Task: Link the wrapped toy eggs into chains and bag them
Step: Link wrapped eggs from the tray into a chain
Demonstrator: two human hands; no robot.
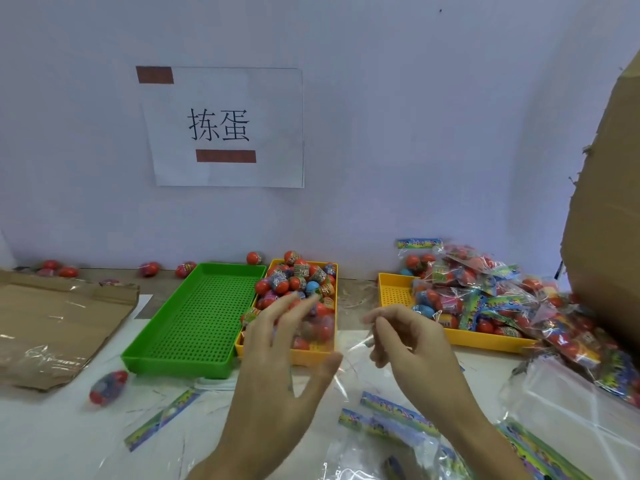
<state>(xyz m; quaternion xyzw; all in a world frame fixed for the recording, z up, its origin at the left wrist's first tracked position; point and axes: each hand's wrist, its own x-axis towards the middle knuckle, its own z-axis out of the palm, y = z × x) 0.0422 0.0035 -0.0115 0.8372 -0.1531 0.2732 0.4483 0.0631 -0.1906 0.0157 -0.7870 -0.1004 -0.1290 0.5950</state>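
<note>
— Two hands are seen nearest: the left hand (277,355) is spread, nothing held; clear film seems pinched by the right hand (408,341).

— Beyond, light, slippery wrapped eggs (298,289) are heaped in the yellow tray (311,356); the loose wrapper ends are probably best gripped.

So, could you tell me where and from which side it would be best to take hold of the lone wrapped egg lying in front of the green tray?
Probably across the middle of the wrapped egg, from above. It lies on its side on the table, long axis tilted up-right, with open space all round. The green tray sits just behind, so a top-down pinch across the narrow width looks easiest.
</note>
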